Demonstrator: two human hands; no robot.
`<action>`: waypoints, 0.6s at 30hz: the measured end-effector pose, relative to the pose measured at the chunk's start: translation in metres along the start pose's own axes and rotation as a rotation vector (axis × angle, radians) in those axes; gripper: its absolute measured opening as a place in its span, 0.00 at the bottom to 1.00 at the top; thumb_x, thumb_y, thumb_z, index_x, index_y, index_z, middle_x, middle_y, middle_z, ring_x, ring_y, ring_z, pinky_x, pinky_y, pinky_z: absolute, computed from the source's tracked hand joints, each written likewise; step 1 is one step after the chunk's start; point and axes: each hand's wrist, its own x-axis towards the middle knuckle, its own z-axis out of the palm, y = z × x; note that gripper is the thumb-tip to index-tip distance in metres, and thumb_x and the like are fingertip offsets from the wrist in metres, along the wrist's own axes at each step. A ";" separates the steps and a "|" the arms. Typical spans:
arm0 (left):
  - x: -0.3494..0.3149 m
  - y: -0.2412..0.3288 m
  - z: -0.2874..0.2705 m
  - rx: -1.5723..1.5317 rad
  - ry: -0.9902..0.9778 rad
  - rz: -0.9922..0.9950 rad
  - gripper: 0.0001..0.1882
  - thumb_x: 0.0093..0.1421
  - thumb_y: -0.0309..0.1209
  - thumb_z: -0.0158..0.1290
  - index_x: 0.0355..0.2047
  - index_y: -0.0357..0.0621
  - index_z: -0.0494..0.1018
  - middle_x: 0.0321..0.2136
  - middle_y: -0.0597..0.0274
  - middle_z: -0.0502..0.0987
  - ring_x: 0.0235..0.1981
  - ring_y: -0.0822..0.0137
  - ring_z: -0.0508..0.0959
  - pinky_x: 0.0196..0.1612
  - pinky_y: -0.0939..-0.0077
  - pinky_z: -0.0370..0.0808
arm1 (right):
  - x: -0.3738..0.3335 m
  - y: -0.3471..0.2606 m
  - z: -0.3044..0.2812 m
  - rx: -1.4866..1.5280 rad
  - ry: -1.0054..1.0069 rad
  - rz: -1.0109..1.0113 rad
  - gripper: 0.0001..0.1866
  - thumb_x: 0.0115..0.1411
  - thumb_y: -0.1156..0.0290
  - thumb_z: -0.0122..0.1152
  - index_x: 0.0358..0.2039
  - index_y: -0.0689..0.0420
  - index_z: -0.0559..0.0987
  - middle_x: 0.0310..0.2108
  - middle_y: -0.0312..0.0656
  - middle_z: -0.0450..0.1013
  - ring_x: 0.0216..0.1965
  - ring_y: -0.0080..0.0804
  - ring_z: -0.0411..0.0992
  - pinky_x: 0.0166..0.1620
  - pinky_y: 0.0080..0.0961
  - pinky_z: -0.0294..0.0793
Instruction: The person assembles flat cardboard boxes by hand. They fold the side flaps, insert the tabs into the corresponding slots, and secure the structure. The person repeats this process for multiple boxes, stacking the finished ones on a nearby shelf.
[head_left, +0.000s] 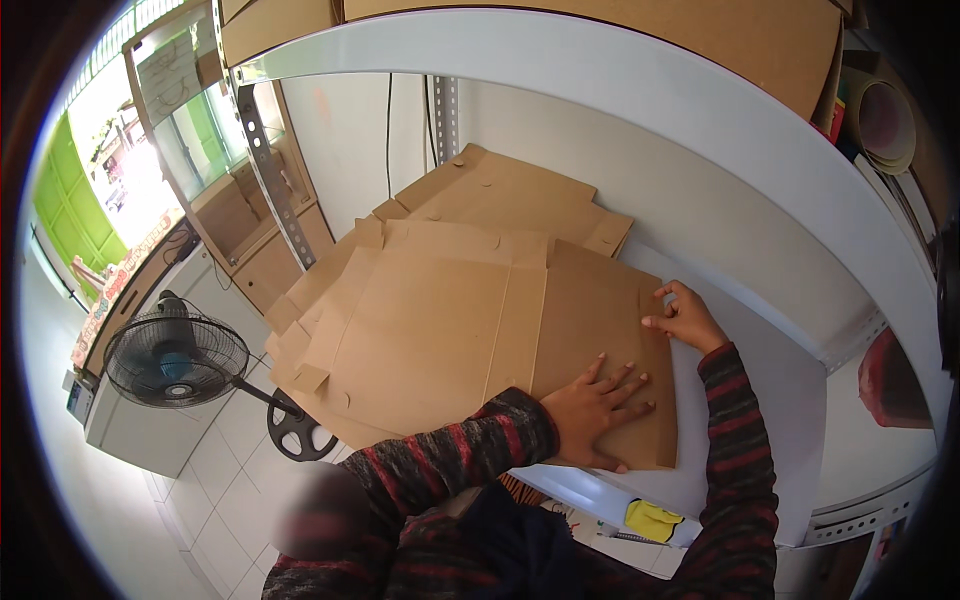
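Left hand [595,415]: lay flat on cardboard sheet [430,310], fingers splayed.
Right hand [688,316]: curled at sheet's right edge; on my feed I couldn't tell if fingers pinched it.

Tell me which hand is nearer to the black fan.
Left. The left hand is spread on the cardboard, to the right of the black fan; the right hand is farther right, at the cardboard's right edge.
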 end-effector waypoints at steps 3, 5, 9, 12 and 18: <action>0.000 0.000 0.000 0.020 -0.006 -0.003 0.45 0.57 0.64 0.45 0.67 0.50 0.54 0.68 0.44 0.48 0.69 0.47 0.49 0.67 0.38 0.39 | 0.001 -0.003 -0.006 -0.055 0.094 0.041 0.32 0.47 0.64 0.74 0.48 0.64 0.69 0.27 0.44 0.74 0.28 0.31 0.74 0.32 0.29 0.73; 0.000 -0.001 0.000 0.000 0.002 -0.007 0.45 0.58 0.63 0.45 0.67 0.49 0.54 0.68 0.43 0.48 0.69 0.47 0.48 0.67 0.37 0.39 | 0.003 0.008 -0.012 -0.040 0.091 0.017 0.34 0.47 0.66 0.73 0.51 0.65 0.68 0.36 0.48 0.75 0.37 0.36 0.76 0.39 0.32 0.75; 0.006 -0.007 -0.002 -0.091 -0.049 -0.026 0.43 0.59 0.59 0.47 0.67 0.44 0.53 0.67 0.42 0.49 0.69 0.45 0.48 0.67 0.36 0.39 | 0.008 0.039 -0.034 0.120 -0.077 0.033 0.35 0.48 0.72 0.69 0.56 0.66 0.64 0.46 0.50 0.73 0.47 0.38 0.74 0.48 0.32 0.73; -0.001 -0.004 -0.009 -0.362 -0.005 -0.054 0.42 0.60 0.54 0.49 0.66 0.39 0.53 0.67 0.40 0.49 0.69 0.43 0.48 0.66 0.35 0.41 | -0.001 0.034 -0.044 0.374 -0.161 0.102 0.35 0.49 0.76 0.66 0.57 0.65 0.64 0.48 0.48 0.72 0.48 0.36 0.73 0.51 0.31 0.73; -0.051 -0.006 -0.062 -0.148 -0.202 -0.326 0.45 0.59 0.56 0.51 0.66 0.38 0.52 0.67 0.40 0.49 0.68 0.41 0.48 0.65 0.32 0.45 | -0.011 0.042 -0.074 0.660 -0.165 -0.035 0.36 0.49 0.76 0.65 0.59 0.64 0.64 0.49 0.47 0.72 0.48 0.35 0.74 0.52 0.29 0.73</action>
